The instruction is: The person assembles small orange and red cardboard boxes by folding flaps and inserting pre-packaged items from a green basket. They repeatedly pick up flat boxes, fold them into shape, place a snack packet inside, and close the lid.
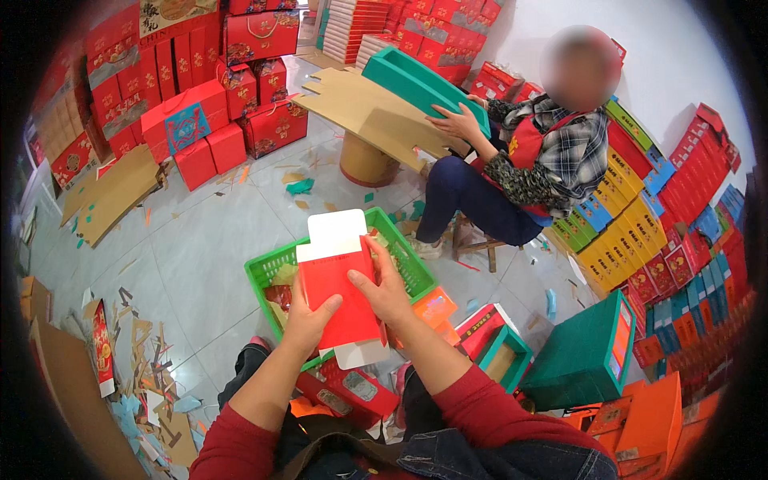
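Observation:
Between my two hands I hold a red paper box (332, 276), its white end flaps sticking out at the top and the bottom. My left hand (310, 316) grips its left edge, thumb on the front. On the right side my right hand (382, 284) clasps the box, with the thumb on its face and fingers along the edge. Beneath them stands a green plastic basket (268, 262), its contents partly hidden by the box. Below my forearms lies a red gift box (356, 392) with a grey patch.
Across from me a seated person (520, 160) holds a long green box (420, 80) over a cardboard sheet (360, 104) on a round drum (368, 160). Stacked red boxes (192, 120) stand at the far left. Green boxes (580, 352) sit at right; paper scraps (152, 392) litter the left floor.

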Demonstrator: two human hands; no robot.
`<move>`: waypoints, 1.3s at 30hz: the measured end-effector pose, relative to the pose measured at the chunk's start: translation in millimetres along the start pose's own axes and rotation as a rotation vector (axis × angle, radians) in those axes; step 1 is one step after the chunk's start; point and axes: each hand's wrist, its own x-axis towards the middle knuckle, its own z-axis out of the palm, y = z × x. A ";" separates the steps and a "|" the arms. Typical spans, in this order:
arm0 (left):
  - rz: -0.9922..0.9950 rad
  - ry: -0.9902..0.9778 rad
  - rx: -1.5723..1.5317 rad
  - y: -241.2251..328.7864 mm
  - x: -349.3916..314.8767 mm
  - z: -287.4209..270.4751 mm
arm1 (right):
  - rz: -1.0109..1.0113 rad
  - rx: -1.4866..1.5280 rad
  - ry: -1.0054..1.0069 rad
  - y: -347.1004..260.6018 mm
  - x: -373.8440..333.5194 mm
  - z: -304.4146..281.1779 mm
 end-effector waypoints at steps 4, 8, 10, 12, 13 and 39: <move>-0.038 -0.057 -0.122 23.5 -12.0 7.7 | 0.064 0.145 -0.017 -39.9 -10.7 0.6; 0.042 -0.106 -0.049 47.4 -49.9 17.9 | -0.046 0.250 0.063 -65.7 -62.4 10.7; -0.029 -0.174 -0.114 46.3 -90.6 14.6 | -0.014 0.185 0.044 -60.7 -109.3 13.0; -0.108 -0.224 -0.171 40.5 -135.2 10.7 | 0.019 0.163 0.020 -58.7 -155.6 14.1; -0.132 -0.210 -0.144 37.6 -156.6 10.5 | 0.066 0.192 0.027 -55.9 -176.1 15.7; -0.303 0.026 0.030 -2.5 -206.1 -17.5 | 0.376 0.326 0.079 3.9 -241.1 34.1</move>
